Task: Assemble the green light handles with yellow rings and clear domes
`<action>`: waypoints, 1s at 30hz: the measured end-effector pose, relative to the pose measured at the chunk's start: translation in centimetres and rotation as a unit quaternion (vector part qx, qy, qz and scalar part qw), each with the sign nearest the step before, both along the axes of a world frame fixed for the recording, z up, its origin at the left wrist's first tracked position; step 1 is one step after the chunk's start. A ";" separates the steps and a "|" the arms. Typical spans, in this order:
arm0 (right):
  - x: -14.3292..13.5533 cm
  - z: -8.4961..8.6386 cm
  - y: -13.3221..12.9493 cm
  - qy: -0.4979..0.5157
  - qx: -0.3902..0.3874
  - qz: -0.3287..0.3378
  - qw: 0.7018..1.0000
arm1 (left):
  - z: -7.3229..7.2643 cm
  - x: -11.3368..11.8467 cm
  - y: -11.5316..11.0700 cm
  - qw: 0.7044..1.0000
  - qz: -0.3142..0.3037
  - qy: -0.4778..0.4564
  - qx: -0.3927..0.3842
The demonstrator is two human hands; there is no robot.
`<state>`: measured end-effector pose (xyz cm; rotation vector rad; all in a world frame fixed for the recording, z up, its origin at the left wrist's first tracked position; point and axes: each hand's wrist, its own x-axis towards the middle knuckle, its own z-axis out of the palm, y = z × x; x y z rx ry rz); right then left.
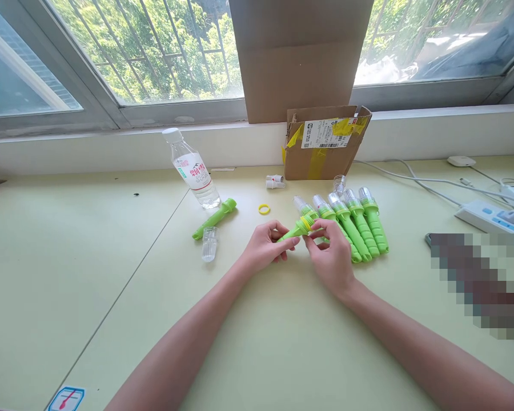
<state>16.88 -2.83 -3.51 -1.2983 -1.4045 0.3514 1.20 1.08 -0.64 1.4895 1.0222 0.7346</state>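
My left hand (269, 245) is closed around a green flashlight body (297, 229), its threaded end pointing up and right. On that threaded end sits a yellow ring (307, 221), pinched by the thumb and fingertips of my right hand (330, 251). Just behind my right hand lies a row of several green flashlights with clear caps (370, 220), partly hidden by it. A second yellow ring (264, 209) rests flat on the table. To the left lie an uncapped green flashlight body (215, 219) and a loose clear cap (209, 244).
A water bottle (192, 168) stands at the back left. Small white parts (275, 182) and another clear cap (339, 184) lie before an open cardboard box (321, 145). A power strip (492, 216) with cables is at the right, near a pixelated patch. Windows line the back.
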 end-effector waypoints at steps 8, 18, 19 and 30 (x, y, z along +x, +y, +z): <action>0.0 0.0 0.0 0.004 -0.001 0.001 1.000 | 0.0 -0.3 0.2 0.999 -0.035 -0.007 -0.022; 0.1 -0.3 0.1 0.010 -0.013 -0.004 1.000 | -0.1 -0.1 0.1 1.000 -0.009 0.009 0.027; 0.1 -0.3 0.1 0.011 -0.011 -0.003 1.000 | -0.1 -0.1 0.1 0.999 -0.006 0.012 0.032; 0.0 0.0 0.0 0.002 0.000 -0.002 1.000 | 0.3 0.1 -0.1 0.999 -0.008 0.011 0.029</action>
